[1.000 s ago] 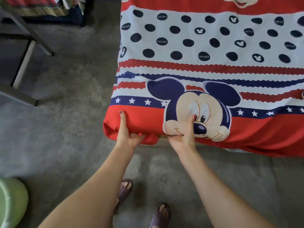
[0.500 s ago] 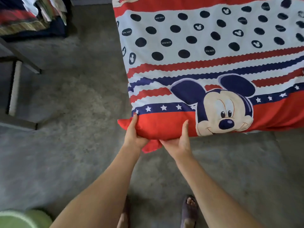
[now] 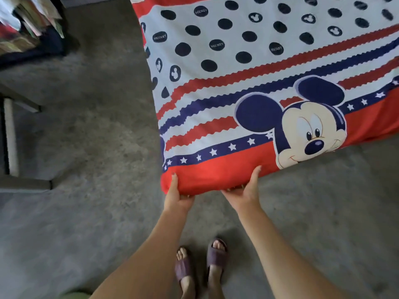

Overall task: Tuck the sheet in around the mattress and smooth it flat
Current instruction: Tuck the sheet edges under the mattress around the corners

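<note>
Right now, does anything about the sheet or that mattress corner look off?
Nothing is torn or spilled. The near corner of the mattress is gripped by the left hand and the right hand. The sheet lies flat on top, with no loose fabric showing at the corner.

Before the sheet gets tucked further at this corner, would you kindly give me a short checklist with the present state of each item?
1. Left hand grips the corner of the sheet, thumb on top, fingers underneath: ok.
2. Right hand grips the red edge beside it, thumb up the side: ok.
3. Red edge wrapped over the corner of the mattress: ok on the side that shows.
4. Sheet tucked underneath: cannot tell, hidden below.
5. Top of the sheet flat near the mouse face: ok, no big creases show.
6. Feet in slippers stand back from the mattress edge: ok.
</note>
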